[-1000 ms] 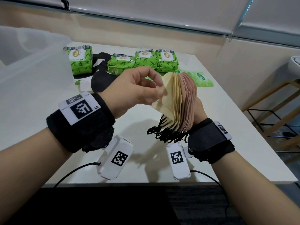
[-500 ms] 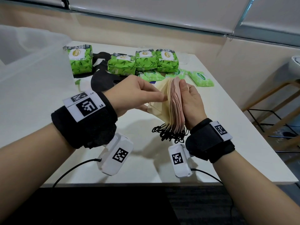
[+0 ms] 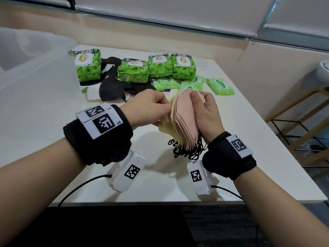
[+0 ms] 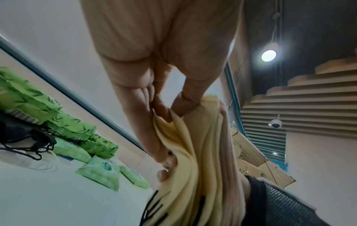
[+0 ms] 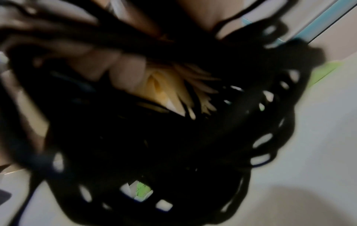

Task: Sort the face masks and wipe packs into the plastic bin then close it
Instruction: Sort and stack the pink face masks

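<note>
Squeezing a fanned stack of pink and yellow face masks point(image 3: 183, 114) back together, the left hand point(image 3: 147, 107) and right hand point(image 3: 204, 114) grip it above the table's point(image 3: 249, 139) near edge. Gathered, it looks ready for the plastic bin point(image 3: 35, 72) at the left edge.

Both hands are being held close together above the table.

The left hand point(image 3: 147, 106) is being curled, with its thumb and fingertips point(image 4: 185, 105) pinched on the yellow side of the stack of masks point(image 3: 183, 118). The right hand point(image 3: 206, 113) is being wrapped round the pink side. Both forearms are being reached forward, with black bands worn on the wrists.
</note>
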### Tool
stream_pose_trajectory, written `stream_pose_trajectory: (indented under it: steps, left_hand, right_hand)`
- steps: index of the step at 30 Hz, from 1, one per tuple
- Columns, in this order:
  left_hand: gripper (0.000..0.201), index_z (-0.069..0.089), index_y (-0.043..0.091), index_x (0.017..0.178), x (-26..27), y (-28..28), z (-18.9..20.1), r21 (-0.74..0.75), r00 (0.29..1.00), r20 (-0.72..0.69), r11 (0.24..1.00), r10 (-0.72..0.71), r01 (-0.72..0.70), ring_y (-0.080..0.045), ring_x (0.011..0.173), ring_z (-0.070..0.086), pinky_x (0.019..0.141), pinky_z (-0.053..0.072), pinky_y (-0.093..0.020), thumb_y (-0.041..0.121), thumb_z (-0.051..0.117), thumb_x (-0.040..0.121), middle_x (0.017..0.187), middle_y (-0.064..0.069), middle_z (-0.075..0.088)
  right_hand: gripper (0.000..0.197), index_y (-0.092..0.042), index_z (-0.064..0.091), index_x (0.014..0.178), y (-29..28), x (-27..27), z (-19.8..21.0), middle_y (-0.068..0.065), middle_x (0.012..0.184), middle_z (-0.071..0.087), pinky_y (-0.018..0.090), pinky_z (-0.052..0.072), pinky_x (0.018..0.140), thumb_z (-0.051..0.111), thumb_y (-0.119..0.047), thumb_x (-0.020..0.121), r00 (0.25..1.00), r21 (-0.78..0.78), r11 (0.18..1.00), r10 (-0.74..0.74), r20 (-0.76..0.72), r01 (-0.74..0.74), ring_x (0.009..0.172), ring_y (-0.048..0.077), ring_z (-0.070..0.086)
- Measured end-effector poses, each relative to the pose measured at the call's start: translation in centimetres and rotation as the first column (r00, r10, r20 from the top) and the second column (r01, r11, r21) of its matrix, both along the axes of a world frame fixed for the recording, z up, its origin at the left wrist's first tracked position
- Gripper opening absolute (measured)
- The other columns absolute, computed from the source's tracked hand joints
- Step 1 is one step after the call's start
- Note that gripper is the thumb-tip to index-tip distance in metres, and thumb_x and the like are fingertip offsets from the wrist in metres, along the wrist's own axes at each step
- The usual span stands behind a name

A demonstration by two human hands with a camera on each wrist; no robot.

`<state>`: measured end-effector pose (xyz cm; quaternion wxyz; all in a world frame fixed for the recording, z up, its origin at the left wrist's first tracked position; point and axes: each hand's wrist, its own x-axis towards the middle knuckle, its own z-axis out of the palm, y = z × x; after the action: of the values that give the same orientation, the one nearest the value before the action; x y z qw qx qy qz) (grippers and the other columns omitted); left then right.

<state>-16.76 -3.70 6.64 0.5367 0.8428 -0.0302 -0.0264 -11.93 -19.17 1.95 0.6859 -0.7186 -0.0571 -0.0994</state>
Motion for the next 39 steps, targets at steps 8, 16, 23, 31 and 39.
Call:
stream_pose_trajectory:
  steps: [8, 16, 23, 31, 39]
  left_hand:
    - [0.019, 0.047, 0.010, 0.072, 0.1, 0.0, -0.2, -0.023, 0.999, -0.030, 0.999, -0.026, 0.025, -0.024, 0.058, 0.061, 0.069, 0.057, -0.038, 0.009, 0.048, 0.091, 0.070, -0.012, 0.061]
    - [0.025, 0.043, 0.013, 0.115, 0.1, 0.4, -0.1, -0.161, 0.994, -0.085, 0.985, -0.073, 0.059, -0.018, 0.064, 0.062, 0.053, 0.054, -0.024, 0.011, 0.054, 0.093, 0.081, -0.012, 0.065]
    - [0.043, 0.061, 0.008, 0.097, 0.2, -0.4, 0.3, -0.338, 0.987, -0.132, 0.940, -0.093, 0.043, -0.006, 0.038, 0.051, 0.043, 0.045, -0.016, 0.045, 0.038, 0.097, 0.049, 0.003, 0.057]
    - [0.012, 0.059, 0.015, 0.101, 0.7, 0.9, -1.4, -0.310, 0.980, -0.013, 0.933, -0.197, 0.184, -0.011, 0.062, 0.055, 0.052, 0.042, -0.020, 0.015, 0.048, 0.096, 0.080, -0.004, 0.060]
    - [0.073, 0.049, 0.030, 0.108, -0.6, 2.0, -0.1, 0.188, 0.919, 0.006, 0.903, -0.394, 0.386, 0.004, 0.075, 0.060, 0.066, 0.048, -0.013, 0.017, 0.092, 0.050, 0.089, 0.017, 0.061]
  right_hand:
    - [0.020, -0.014, 0.046, 0.108, 0.2, -0.2, 0.2, -0.006, 0.085, 0.058, 0.011, 0.045, 0.062, 0.052, -0.029, 0.096, 1.000, -0.029, 1.000, -0.009, 0.005, 0.009, 0.071, 0.001, 0.055]
    - [0.019, -0.012, 0.047, 0.105, 0.2, -0.5, 0.9, -0.009, 0.083, 0.055, 0.008, 0.043, 0.058, 0.053, -0.026, 0.095, 0.999, -0.080, 0.997, 0.002, 0.041, 0.001, 0.061, -0.011, 0.054]
    - [0.030, -0.015, 0.050, 0.114, 0.7, -0.3, 1.1, -0.006, 0.094, 0.058, 0.019, 0.045, 0.071, 0.054, -0.037, 0.094, 0.993, -0.312, 0.947, -0.046, 0.107, 0.078, 0.082, 0.008, 0.056]
    - [0.066, -0.002, 0.066, 0.107, -0.5, -0.5, 2.3, 0.016, 0.101, 0.071, 0.038, 0.052, 0.079, 0.067, -0.060, 0.074, 0.935, -0.176, 0.954, 0.180, -0.304, -0.241, 0.091, 0.028, 0.069]
    - [0.040, 0.000, 0.068, 0.091, -1.3, -0.7, 2.7, 0.007, 0.073, 0.070, 0.023, 0.051, 0.060, 0.071, -0.038, 0.079, 0.925, -0.137, 0.953, 0.215, -0.314, -0.268, 0.063, 0.017, 0.064]
